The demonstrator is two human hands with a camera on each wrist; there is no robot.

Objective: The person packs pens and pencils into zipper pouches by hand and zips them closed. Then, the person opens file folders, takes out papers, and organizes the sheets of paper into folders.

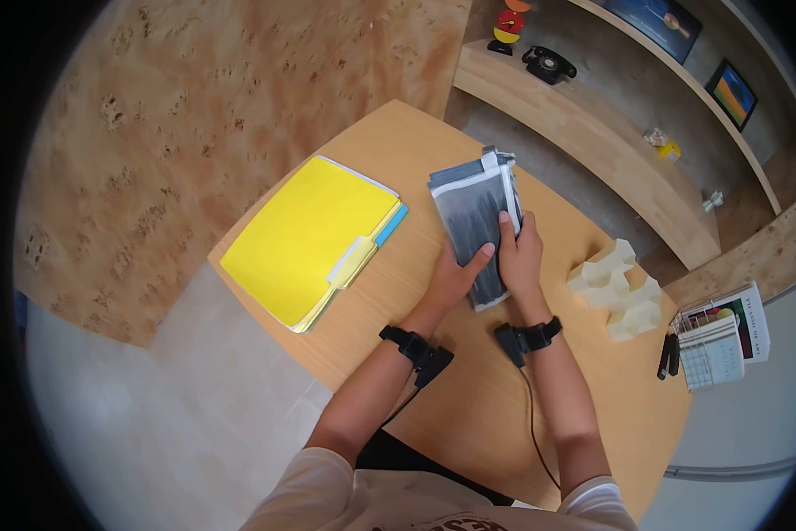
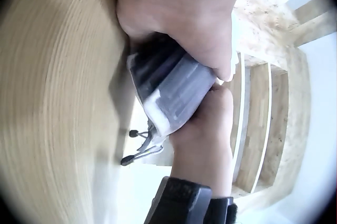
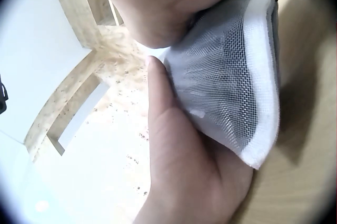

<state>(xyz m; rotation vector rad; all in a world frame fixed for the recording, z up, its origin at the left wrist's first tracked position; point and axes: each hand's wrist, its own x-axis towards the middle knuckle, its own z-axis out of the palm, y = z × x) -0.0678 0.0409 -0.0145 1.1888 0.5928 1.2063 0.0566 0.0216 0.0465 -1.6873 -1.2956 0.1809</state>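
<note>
Both hands hold a grey mesh pouch with white edging, a long flat shape over the middle of the table. My left hand grips its left side near the lower end, thumb on top. On the opposite edge, my right hand grips it with the thumb lying over the upper face. Fine netting and the white border of the pouch show close up in the right wrist view. In the left wrist view the pouch looks layered, and dark cords with tips hang at its end. Fingers underneath are mostly hidden.
Yellow file folders lie stacked on the table's left. To the right are a cream honeycomb-shaped holder, a black stapler and a wire rack with books. Curved shelves behind hold a black telephone.
</note>
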